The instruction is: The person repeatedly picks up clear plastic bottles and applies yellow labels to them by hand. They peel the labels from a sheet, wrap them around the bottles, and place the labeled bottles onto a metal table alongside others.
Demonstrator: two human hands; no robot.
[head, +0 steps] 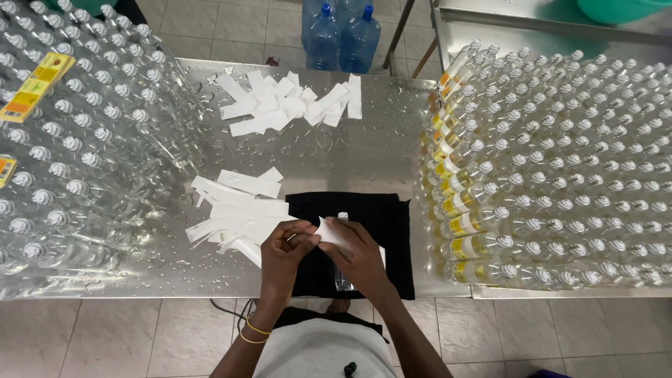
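Left bottle stack (pixel 77 140): clear plastic bottles with white caps, laid in rows over the left end of the steel table; a few yellow labels visible at its left edge.
Steel table (pixel 364 157): shiny metal top, wet with scattered droplets, bare strip down the middle.
Near strip pile (pixel 234 210): white paper backing strips, loosely heaped just left of the black cloth.
Far strip pile (pixel 287 101): more white strips, spread near the far table edge.
Left hand (pixel 285 253): fingers pinched on the left edge of the white label, over the left part of the cloth; two thin yellow bangles on the wrist.
White label (pixel 330 231): small rectangular paper piece, held between both hands, directly above the bottle.
Clear bottle (pixel 343 280): lying lengthwise on the cloth, white cap pointing away, mostly hidden under the right hand.
Right hand (pixel 360 255): closed over the bottle and touching the label's right side.
Black cloth (pixel 388 231): square dark fabric at the near table edge, under both hands.
Right bottle stack (pixel 560 168): capped clear bottles with yellow labels, packed in rows on the right.
Blue jugs (pixel 343 35): large blue water containers on the tiled floor beyond the table.
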